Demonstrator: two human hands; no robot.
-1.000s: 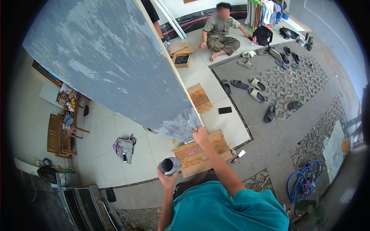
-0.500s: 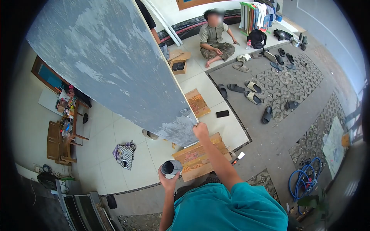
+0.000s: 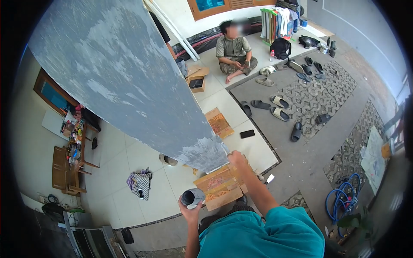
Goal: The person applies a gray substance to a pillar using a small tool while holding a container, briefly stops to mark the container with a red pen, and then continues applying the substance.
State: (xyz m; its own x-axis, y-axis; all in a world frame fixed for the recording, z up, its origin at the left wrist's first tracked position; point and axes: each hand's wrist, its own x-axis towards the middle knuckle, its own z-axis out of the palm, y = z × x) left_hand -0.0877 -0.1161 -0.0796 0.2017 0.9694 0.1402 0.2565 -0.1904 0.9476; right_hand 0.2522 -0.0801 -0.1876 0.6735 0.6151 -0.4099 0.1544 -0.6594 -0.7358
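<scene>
Right hand [image 3: 238,158] closed on a scraper, blade pressed to the grey ceiling panel [image 3: 129,81] overhead | left hand [image 3: 189,210] wrapped round a grey putty can [image 3: 192,197], kept near for reloading | cardboard sheet [image 3: 219,187] spread on floor far below, likely catching drips.

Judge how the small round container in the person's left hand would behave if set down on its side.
The container looks cylindrical, so it would probably roll. The left hand alone bears it, so it is likely light.
</scene>
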